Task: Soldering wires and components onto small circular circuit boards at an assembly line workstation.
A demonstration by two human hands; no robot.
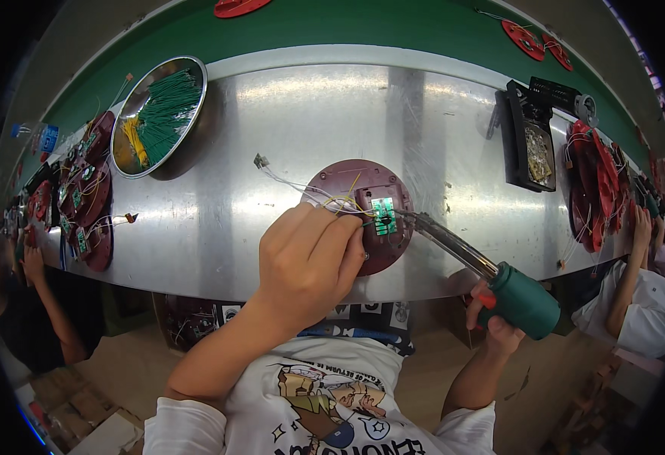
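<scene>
Soldering appears underway: right hand (492,315) grips a green-handled soldering iron (465,256), tip at the small green circuit board (383,216). Left hand (310,258) pinches thin wires (325,199) over the round maroon plastic housing (363,212); steadiness likely matters next.

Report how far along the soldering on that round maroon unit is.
Done: the small green circuit board sits in the round maroon housing, with thin wires already lying over it. In hand: the left hand pinches a wire at the board while the right hand holds the soldering iron, tip at the board. Left: loose white wires trail across the metal table.
</scene>
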